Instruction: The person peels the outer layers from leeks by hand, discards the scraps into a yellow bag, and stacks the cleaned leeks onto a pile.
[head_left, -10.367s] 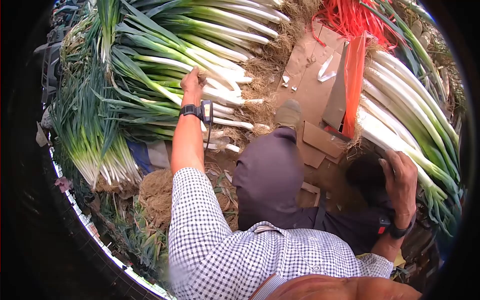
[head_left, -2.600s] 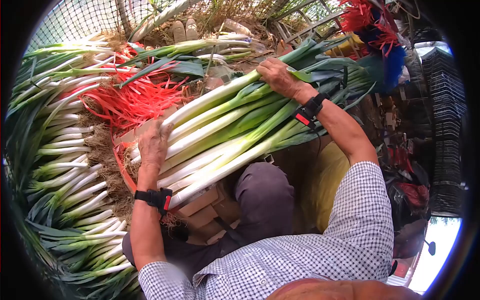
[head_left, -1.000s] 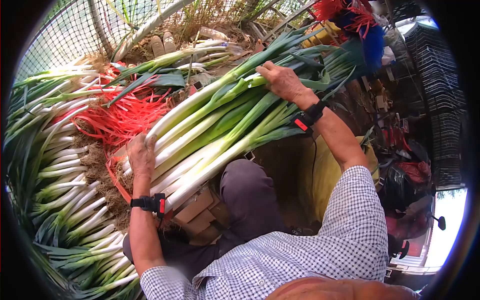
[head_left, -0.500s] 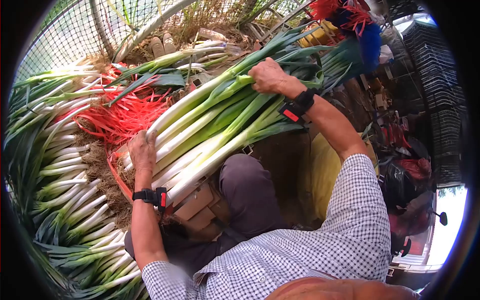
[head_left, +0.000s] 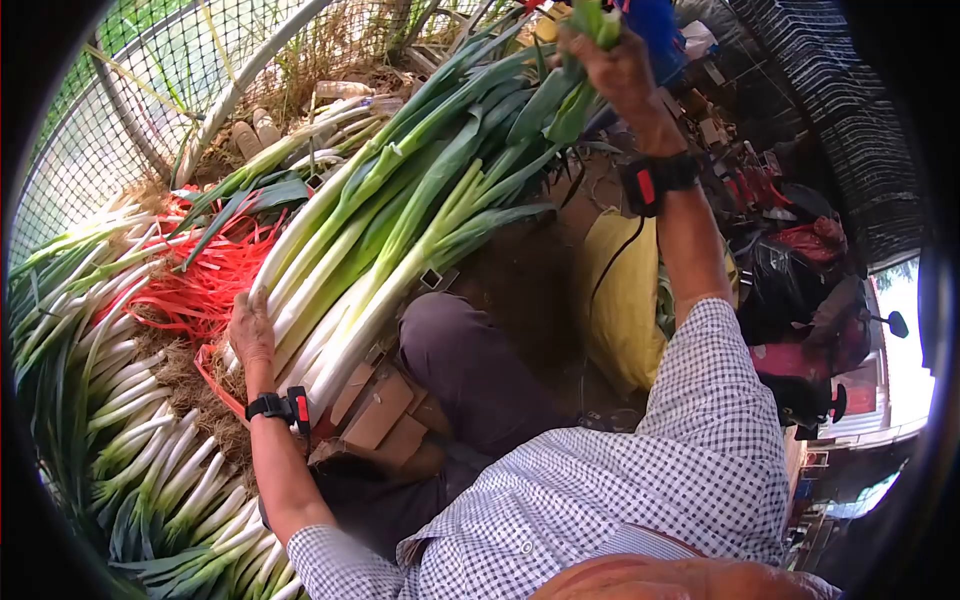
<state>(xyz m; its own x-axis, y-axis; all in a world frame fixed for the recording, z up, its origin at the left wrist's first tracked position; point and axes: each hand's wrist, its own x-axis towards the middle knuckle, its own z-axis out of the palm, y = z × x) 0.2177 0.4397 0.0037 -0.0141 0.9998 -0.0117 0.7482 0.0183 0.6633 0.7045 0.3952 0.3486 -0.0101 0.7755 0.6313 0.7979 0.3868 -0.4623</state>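
Observation:
A thick bundle of leeks (head_left: 370, 230) lies slantwise in front of me, white stalks toward the lower left and green leaves toward the upper right. At the white root end, my left hand (head_left: 252, 340) is closed on the leeks, its fingers partly hidden. Up at the top of the view, my right hand (head_left: 622, 78) is closed round some green leek leaves (head_left: 592, 28), held up at the far end of the bundle. Red plastic strips (head_left: 215, 285) lie in a tangled heap beside my left hand.
Rows of more leeks (head_left: 150, 400) cover the ground on the left, roots inward. Brown cardboard (head_left: 378, 415) lies by my knee. A full yellow sack (head_left: 615, 300) stands to the right, near black bags (head_left: 785, 285). Netting (head_left: 150, 80) closes off the back.
My right hand has moved up and away from the middle of the bundle to the leaf ends, lifting some leaves. My left hand remains at the root end.

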